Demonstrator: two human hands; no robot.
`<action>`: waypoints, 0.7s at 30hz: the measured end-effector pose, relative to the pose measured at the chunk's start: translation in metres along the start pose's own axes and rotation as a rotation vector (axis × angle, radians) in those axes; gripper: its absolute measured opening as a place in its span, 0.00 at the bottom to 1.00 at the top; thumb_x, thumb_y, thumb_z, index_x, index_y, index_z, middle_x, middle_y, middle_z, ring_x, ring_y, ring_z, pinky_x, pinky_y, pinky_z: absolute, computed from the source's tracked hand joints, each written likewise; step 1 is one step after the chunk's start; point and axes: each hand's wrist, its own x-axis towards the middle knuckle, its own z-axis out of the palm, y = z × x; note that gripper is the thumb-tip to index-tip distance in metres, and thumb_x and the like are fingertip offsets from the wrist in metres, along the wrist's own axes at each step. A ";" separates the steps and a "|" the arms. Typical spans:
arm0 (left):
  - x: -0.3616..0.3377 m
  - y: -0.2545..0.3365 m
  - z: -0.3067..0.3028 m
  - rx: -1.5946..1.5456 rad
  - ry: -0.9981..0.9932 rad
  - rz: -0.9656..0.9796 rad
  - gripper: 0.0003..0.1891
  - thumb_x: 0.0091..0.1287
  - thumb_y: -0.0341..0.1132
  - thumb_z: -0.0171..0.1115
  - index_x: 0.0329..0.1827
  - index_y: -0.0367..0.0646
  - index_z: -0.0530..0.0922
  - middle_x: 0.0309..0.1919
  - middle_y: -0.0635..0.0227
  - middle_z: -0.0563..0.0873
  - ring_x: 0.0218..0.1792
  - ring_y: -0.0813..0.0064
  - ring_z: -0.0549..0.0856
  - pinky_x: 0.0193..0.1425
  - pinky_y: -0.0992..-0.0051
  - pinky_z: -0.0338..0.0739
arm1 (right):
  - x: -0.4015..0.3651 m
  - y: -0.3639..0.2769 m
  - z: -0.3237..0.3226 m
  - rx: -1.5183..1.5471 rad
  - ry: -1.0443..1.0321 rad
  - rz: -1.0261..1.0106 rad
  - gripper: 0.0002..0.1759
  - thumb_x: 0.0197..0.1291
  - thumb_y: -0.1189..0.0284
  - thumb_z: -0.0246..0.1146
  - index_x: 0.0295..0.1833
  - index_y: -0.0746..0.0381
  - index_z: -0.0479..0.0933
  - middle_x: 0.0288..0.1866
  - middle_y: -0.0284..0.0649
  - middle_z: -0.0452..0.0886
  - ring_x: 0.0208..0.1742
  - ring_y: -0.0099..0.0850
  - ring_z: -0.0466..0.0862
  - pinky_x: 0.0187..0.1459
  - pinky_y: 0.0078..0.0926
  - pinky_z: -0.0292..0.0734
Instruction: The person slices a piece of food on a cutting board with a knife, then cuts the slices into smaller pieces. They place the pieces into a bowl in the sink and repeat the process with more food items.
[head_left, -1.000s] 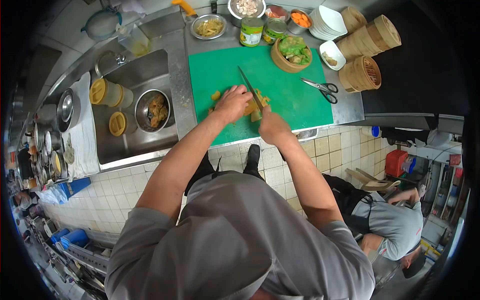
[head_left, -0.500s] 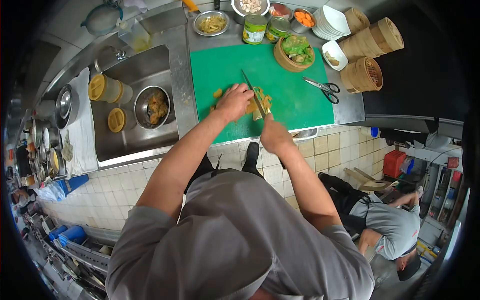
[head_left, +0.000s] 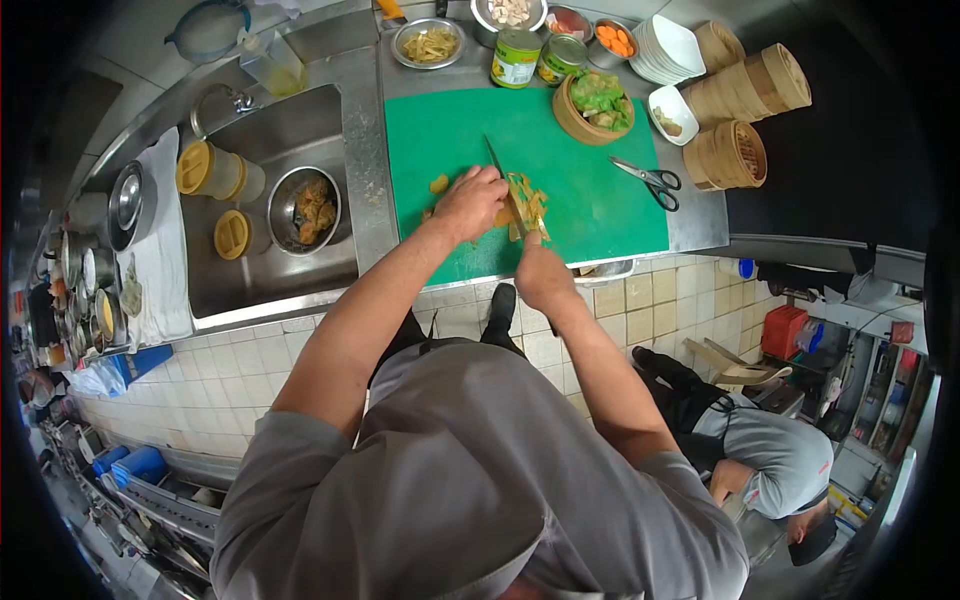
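My right hand point(head_left: 545, 275) is closed round the handle of a kitchen knife point(head_left: 497, 165), whose blade points away from me over the green cutting board point(head_left: 440, 125). Just left of the blade, my left hand point(head_left: 470, 205) presses down with curled fingers on yellow-brown food point(head_left: 504, 215), mostly hidden under them. Cut strips point(head_left: 532, 200) of the same food lie to the right of the blade. A small loose piece point(head_left: 439, 184) rests left of my left hand. Further right on the board are a bamboo steamer point(head_left: 580, 122) with leafy greens and open scissors point(head_left: 650, 180).
A sink point(head_left: 265, 290) at left holds a metal bowl point(head_left: 272, 200) of brown food and yellow-lidded containers point(head_left: 232, 235). Behind the board stand cans point(head_left: 516, 58), bowls and stacked plates point(head_left: 668, 45). Bamboo steamers point(head_left: 745, 85) are at right. Another person point(head_left: 775, 450) bends over at lower right.
The knife and my right hand have shifted slightly, with the handle end a little further left. My left hand stays nearly in place. The other person's arm and head have moved.
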 end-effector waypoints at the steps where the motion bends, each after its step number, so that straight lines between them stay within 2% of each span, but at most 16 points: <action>1: 0.000 0.001 -0.001 -0.003 0.000 0.000 0.08 0.68 0.27 0.72 0.46 0.42 0.81 0.52 0.60 0.81 0.59 0.48 0.81 0.68 0.51 0.78 | 0.005 -0.001 0.006 -0.002 -0.001 0.002 0.16 0.74 0.75 0.52 0.62 0.73 0.70 0.54 0.72 0.88 0.59 0.68 0.89 0.65 0.63 0.81; 4: 0.002 0.001 -0.009 -0.008 -0.029 -0.006 0.07 0.70 0.27 0.70 0.48 0.42 0.83 0.52 0.59 0.82 0.59 0.48 0.81 0.69 0.52 0.77 | 0.030 -0.007 0.003 0.074 0.066 -0.040 0.15 0.74 0.76 0.52 0.61 0.72 0.70 0.54 0.72 0.88 0.60 0.68 0.89 0.65 0.63 0.81; 6: 0.009 -0.004 -0.017 0.060 -0.225 -0.035 0.10 0.71 0.27 0.69 0.53 0.44 0.85 0.56 0.62 0.82 0.62 0.52 0.81 0.72 0.54 0.75 | 0.039 -0.013 -0.015 0.051 -0.010 -0.036 0.15 0.74 0.76 0.52 0.62 0.71 0.69 0.54 0.71 0.88 0.60 0.68 0.88 0.65 0.63 0.81; 9: 0.002 0.004 -0.039 0.130 -0.328 -0.074 0.14 0.72 0.27 0.68 0.59 0.49 0.87 0.60 0.67 0.81 0.66 0.57 0.79 0.74 0.55 0.73 | 0.011 -0.025 -0.048 0.003 -0.090 -0.012 0.15 0.75 0.75 0.52 0.61 0.71 0.69 0.55 0.70 0.89 0.61 0.68 0.89 0.65 0.63 0.81; 10: 0.000 0.004 -0.037 0.127 -0.329 -0.077 0.14 0.72 0.27 0.68 0.59 0.49 0.87 0.60 0.67 0.81 0.66 0.57 0.79 0.74 0.55 0.73 | 0.002 -0.023 -0.044 0.001 -0.094 -0.012 0.15 0.75 0.75 0.52 0.61 0.71 0.69 0.55 0.70 0.89 0.61 0.68 0.89 0.65 0.63 0.81; 12: 0.000 0.003 -0.034 0.100 -0.299 -0.098 0.22 0.64 0.20 0.66 0.59 0.53 0.88 0.61 0.70 0.81 0.67 0.59 0.80 0.75 0.53 0.75 | -0.014 -0.018 -0.033 -0.053 -0.114 0.040 0.14 0.75 0.75 0.52 0.61 0.70 0.70 0.55 0.70 0.89 0.61 0.67 0.89 0.64 0.62 0.82; 16: -0.002 0.001 -0.028 0.110 -0.272 -0.083 0.21 0.65 0.20 0.66 0.59 0.53 0.87 0.60 0.69 0.81 0.67 0.59 0.80 0.74 0.54 0.75 | 0.011 -0.010 0.009 -0.024 -0.076 0.104 0.15 0.75 0.75 0.52 0.62 0.70 0.71 0.56 0.70 0.89 0.61 0.66 0.89 0.64 0.61 0.83; 18: -0.001 0.006 -0.036 0.113 -0.316 -0.100 0.20 0.67 0.22 0.66 0.60 0.53 0.87 0.61 0.69 0.80 0.68 0.59 0.79 0.74 0.54 0.76 | 0.037 -0.015 0.005 0.015 0.009 0.018 0.16 0.75 0.75 0.52 0.63 0.71 0.71 0.56 0.70 0.89 0.61 0.66 0.89 0.64 0.60 0.83; 21: -0.001 -0.003 -0.027 0.120 -0.303 -0.075 0.19 0.68 0.22 0.67 0.60 0.52 0.87 0.62 0.69 0.80 0.68 0.59 0.79 0.73 0.54 0.76 | 0.032 -0.025 -0.033 -0.011 -0.052 -0.019 0.17 0.75 0.75 0.52 0.63 0.72 0.71 0.56 0.71 0.88 0.61 0.66 0.89 0.64 0.59 0.83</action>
